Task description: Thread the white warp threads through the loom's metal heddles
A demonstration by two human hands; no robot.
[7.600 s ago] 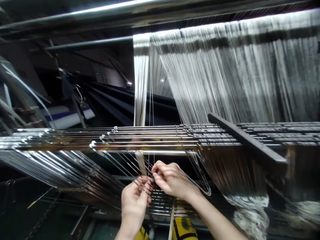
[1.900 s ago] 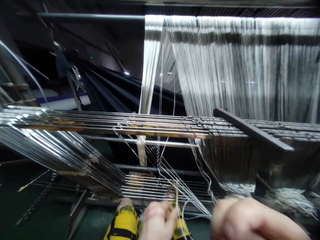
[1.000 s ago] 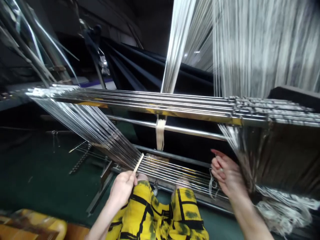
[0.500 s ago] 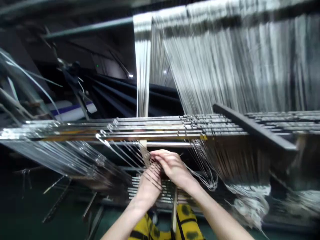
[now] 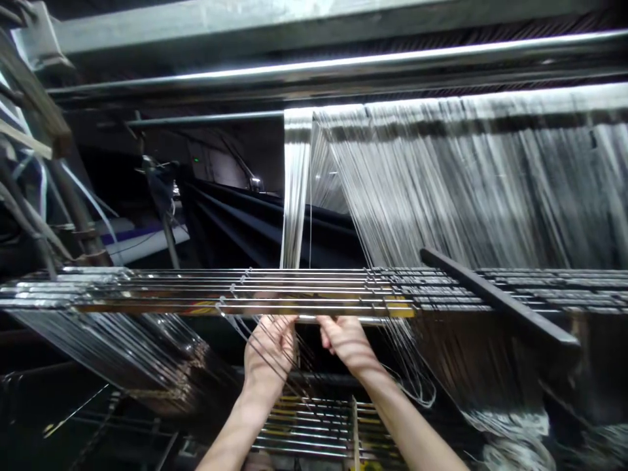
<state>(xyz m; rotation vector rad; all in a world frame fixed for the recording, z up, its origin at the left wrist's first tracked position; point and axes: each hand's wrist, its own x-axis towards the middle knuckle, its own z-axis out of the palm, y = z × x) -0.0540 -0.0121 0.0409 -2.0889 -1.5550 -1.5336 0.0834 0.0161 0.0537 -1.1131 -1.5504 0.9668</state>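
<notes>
Two raised hands, left hand point(image 5: 269, 358) and right hand point(image 5: 348, 343), are placed at lower centre, fingers curled behind a steel bar point(image 5: 353, 320), apparently to reach the warp threads point(image 5: 407, 360) there; whether either grip is closed cannot be told.

**Shiny and Soft**

The loom rods point(image 5: 314, 286) are smooth metal, and they shine. The long pipe point(image 5: 343, 67) up top is shiny metal too. The white threads point(image 5: 441, 190) look thin and soft. The dark cloth point(image 5: 230, 219) far back is matt, with no shine. The dark bar point(image 5: 495, 302) looks dull, but its stuff is hard to tell.
</notes>
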